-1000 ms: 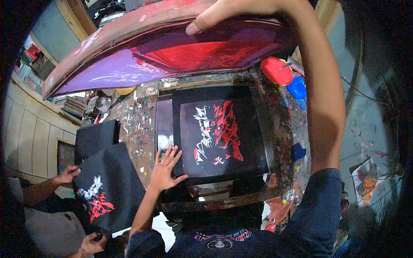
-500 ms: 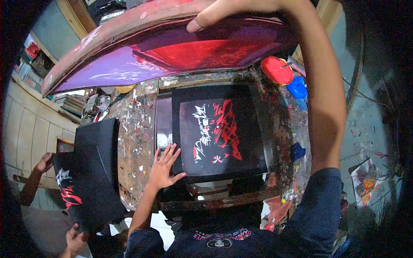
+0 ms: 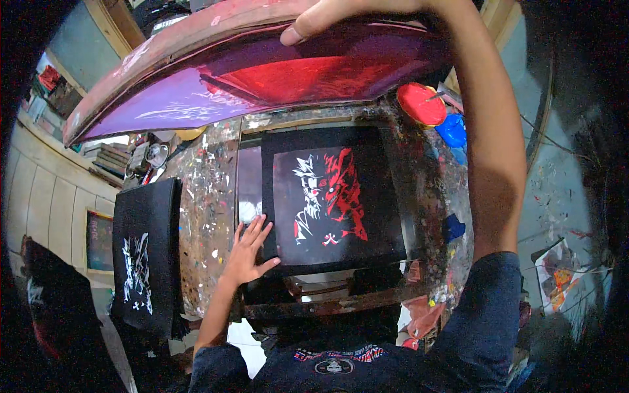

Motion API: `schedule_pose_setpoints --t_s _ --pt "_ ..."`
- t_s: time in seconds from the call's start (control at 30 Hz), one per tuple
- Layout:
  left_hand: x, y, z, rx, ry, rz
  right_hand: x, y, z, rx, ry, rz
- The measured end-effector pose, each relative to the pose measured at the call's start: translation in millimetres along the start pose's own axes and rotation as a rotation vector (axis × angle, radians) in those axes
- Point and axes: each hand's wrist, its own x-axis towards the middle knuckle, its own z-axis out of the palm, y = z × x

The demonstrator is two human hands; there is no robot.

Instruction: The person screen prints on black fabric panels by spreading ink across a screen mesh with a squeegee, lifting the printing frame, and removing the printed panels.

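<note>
A black fabric piece (image 3: pixel 383 196) with a red and white print lies on the printing board in the middle. My left hand (image 3: pixel 249 254) rests at its left edge, fingers spread, thumb on the cloth. Above the far side of the board, a screen printing frame (image 3: pixel 157 65) is tilted up, its mesh purple and wet red. At the top, my right hand (image 3: pixel 324 19) grips the frame's rim, thumb over the edge; its other fingers are hidden.
A stack of black fabric pieces (image 3: pixel 147 203) with a white print sits left. Another dark printed cloth (image 3: pixel 62 301) hangs at the far left. A tub of red ink (image 3: pixel 421 103) and a blue container (image 3: pixel 452 131) stand back right. The worktable (image 3: pixel 206 177) is paint-spattered.
The other person's hands have left view, and the red-and-white printed cloth they held has moved off the stack to the left, uncovering a white print. My own hands stay nearly in place.
</note>
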Motion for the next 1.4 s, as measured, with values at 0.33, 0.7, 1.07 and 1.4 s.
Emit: schedule_pose_setpoints --t_s 0.33,0.7,1.07,1.4 --pt "-3 -14 -8 -0.011 -0.040 0.056 2 -1 5 0.003 0.026 0.031" --pt "-2 -16 -7 0.013 -0.065 0.065 12 7 15 -0.048 0.146 -0.014" --pt "-4 -16 -5 -0.029 -0.035 0.067 5 -2 -4 0.051 -0.043 0.056" --pt "55 37 31 -0.500 0.462 -0.234 16 19 13 -0.047 0.079 0.006"
